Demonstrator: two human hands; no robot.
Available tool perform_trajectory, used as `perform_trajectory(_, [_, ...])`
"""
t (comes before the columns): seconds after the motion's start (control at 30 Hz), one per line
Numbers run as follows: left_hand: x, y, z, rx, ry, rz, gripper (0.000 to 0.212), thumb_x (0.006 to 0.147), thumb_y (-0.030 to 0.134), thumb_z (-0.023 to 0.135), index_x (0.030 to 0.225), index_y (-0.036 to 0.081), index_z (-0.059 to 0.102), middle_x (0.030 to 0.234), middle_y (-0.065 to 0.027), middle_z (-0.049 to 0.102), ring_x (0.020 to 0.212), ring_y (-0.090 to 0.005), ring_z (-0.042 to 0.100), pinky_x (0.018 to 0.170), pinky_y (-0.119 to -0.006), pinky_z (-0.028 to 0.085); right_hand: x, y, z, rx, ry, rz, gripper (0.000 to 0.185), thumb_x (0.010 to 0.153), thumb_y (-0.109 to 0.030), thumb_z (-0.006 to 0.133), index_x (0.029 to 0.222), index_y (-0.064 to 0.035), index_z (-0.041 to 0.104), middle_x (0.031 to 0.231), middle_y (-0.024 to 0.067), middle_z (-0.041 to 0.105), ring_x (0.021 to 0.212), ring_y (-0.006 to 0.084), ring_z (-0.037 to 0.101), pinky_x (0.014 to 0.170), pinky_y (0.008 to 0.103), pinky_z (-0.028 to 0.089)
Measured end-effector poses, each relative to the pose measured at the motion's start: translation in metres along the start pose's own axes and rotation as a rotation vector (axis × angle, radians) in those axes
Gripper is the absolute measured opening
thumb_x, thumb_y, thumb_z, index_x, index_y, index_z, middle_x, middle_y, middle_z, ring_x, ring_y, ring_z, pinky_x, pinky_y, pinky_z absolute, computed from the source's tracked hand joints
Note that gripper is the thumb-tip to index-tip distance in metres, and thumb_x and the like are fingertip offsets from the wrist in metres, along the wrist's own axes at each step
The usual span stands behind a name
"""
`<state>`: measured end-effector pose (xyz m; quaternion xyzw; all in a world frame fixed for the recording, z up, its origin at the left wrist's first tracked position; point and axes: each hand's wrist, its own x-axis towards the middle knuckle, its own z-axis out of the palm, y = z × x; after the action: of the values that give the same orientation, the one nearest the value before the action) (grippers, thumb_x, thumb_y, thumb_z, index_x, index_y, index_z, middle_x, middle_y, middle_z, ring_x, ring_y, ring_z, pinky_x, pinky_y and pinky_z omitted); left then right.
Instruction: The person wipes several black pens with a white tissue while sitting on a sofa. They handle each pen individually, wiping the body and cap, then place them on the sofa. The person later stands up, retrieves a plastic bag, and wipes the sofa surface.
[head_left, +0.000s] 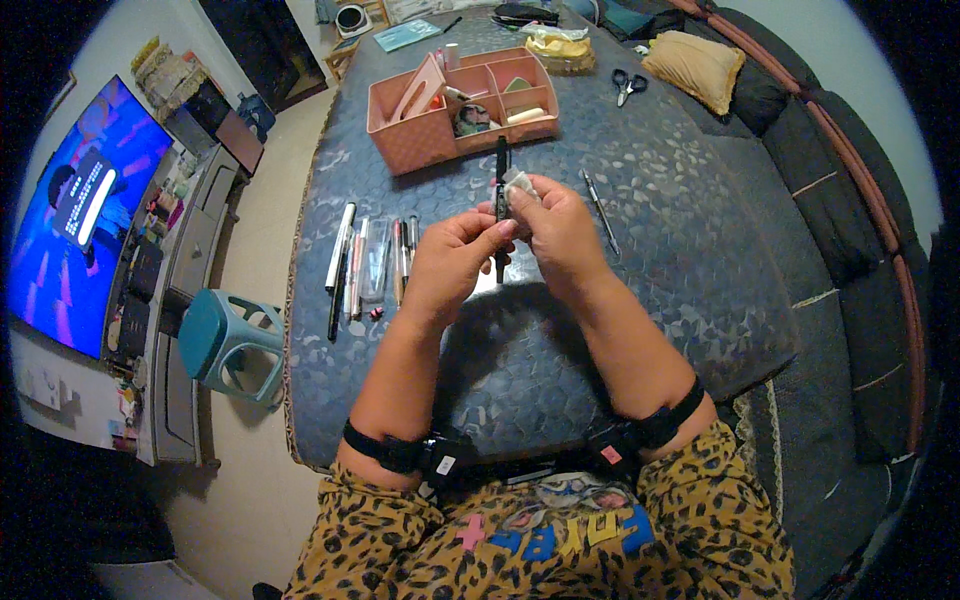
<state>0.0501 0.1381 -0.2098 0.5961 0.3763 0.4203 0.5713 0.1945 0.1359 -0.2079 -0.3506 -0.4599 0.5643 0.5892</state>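
Note:
A slim black pen (502, 161) stands lengthwise between my hands, above the patterned tablecloth. My left hand (469, 244) pinches it near its middle with thumb and fingers. In my right hand (551, 214) is a crumpled white tissue (519, 186), pressed against the pen's side; the fingers behind it are partly hidden. To the left lie several pens and markers (341, 244) in a loose row, with a clear plastic case (375, 259) among them and a small pink object (376, 313) just below. A silver and black pen (600, 210) lies to the right of my right hand.
Beyond my hands stands a pink compartment organizer (412, 150) holding small items. Black-handled scissors (628, 88), a yellow packet (559, 46) and a light blue sheet (406, 34) lie farther back. A teal plastic stool (206, 334) stands left of the table, a dark sofa (806, 330) right.

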Motion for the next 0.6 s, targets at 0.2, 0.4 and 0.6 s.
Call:
perform_trajectory(0.2, [-0.002, 0.005, 0.004, -0.033, -0.012, -0.045, 0.019, 0.085, 0.02, 0.068, 0.087, 0.001, 0.068, 0.073, -0.0013, 0.064, 0.062, -0.0067, 0.054, 0.056, -0.02, 0.04, 0.004, -0.01, -0.002, 0.394, 0.097, -0.028, 0.039, 0.1, -0.023, 0.03, 0.118, 0.0082, 0.045, 0.11, 0.0242, 0.059, 0.103, 0.0347, 0.06, 0.09, 0.0431, 0.048])
perform_trajectory(0.4, [-0.001, -0.005, 0.009, 0.124, -0.015, 0.044, 0.02, 0.082, 0.024, 0.071, 0.082, 0.004, 0.068, 0.07, 0.0001, 0.063, 0.058, -0.006, 0.051, 0.052, -0.02, 0.036, 0.002, -0.013, 0.0, 0.451, -0.012, 0.01, 0.036, 0.1, -0.025, 0.036, 0.116, 0.0045, 0.047, 0.101, 0.02, 0.062, 0.093, 0.0311, 0.064, 0.085, 0.0407, 0.051])
perform_trajectory(0.6, [-0.006, 0.007, 0.01, 0.045, 0.002, -0.03, 0.025, 0.08, 0.023, 0.073, 0.083, -0.001, 0.069, 0.072, -0.0001, 0.064, 0.065, -0.0074, 0.054, 0.059, -0.023, 0.043, 0.003, -0.002, -0.006, 0.283, -0.133, 0.052, 0.033, 0.098, -0.025, 0.044, 0.115, 0.0024, 0.048, 0.09, 0.0177, 0.065, 0.088, 0.0285, 0.066, 0.079, 0.0377, 0.054])
